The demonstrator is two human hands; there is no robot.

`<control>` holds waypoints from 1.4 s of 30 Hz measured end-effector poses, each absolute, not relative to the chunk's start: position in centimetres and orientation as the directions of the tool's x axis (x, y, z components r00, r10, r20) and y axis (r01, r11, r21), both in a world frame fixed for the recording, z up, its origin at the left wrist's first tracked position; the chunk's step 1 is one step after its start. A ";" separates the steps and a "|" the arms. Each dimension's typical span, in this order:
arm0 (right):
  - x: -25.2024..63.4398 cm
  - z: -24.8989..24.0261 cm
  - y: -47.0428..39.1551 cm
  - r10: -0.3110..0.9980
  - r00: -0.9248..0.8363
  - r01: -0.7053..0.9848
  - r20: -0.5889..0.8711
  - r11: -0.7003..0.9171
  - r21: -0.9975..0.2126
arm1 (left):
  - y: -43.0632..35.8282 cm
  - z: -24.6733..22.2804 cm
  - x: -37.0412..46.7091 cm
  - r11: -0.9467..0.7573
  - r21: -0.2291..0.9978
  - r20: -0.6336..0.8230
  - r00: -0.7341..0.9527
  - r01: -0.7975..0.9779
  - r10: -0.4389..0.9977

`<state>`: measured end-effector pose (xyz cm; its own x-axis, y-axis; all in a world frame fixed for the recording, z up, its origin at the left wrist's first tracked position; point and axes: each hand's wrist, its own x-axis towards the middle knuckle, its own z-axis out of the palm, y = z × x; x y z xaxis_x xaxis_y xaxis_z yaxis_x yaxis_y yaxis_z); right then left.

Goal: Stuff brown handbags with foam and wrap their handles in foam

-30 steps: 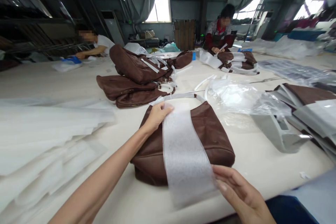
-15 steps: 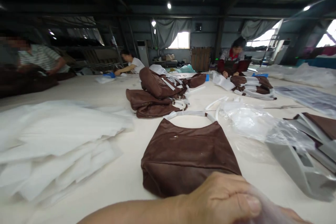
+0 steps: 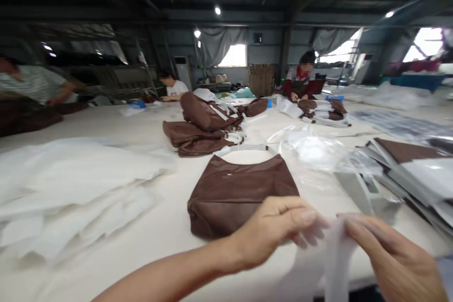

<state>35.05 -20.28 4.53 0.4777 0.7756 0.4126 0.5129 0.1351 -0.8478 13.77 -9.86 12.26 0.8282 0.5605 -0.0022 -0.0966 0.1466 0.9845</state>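
Note:
A brown handbag [image 3: 237, 188] lies on the white table, its wrapped handle pointing away from me. In front of its right lower corner is my left hand [image 3: 283, 224], fingers curled and blurred, close to a translucent white strip [image 3: 336, 264]. Whether those fingers touch the strip is unclear. My right hand [image 3: 392, 250] pinches the top of the strip between thumb and fingers, and the strip hangs down to the table's near edge.
White sheets [image 3: 71, 184] spread over the left. More brown bags [image 3: 203, 120] are piled behind the handbag. Clear plastic [image 3: 314, 148] and grey-and-brown flat pieces [image 3: 399, 165] lie right. Several people work beyond, one in red sleeves [image 3: 288, 89].
My left hand has moved up and away from the near edge, its fingers looser. My right hand has come into view with the white strip. The view has shifted slightly right.

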 end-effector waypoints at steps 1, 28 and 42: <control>34.7 5.0 -20.2 0.765 0.508 0.494 0.396 0.118 -0.862 | -9.6 12.2 13.7 0.130 0.986 0.010 0.811 -0.106 0.586; 42.6 5.2 -26.5 0.663 0.711 -0.182 -0.233 -0.145 -0.972 | -4.2 3.0 12.0 -0.838 0.267 0.096 0.853 0.475 0.514; 37.1 2.6 -16.4 0.812 0.323 -0.073 -0.486 -0.491 -0.868 | 3.6 11.0 4.7 -0.082 0.981 0.020 0.334 0.175 0.942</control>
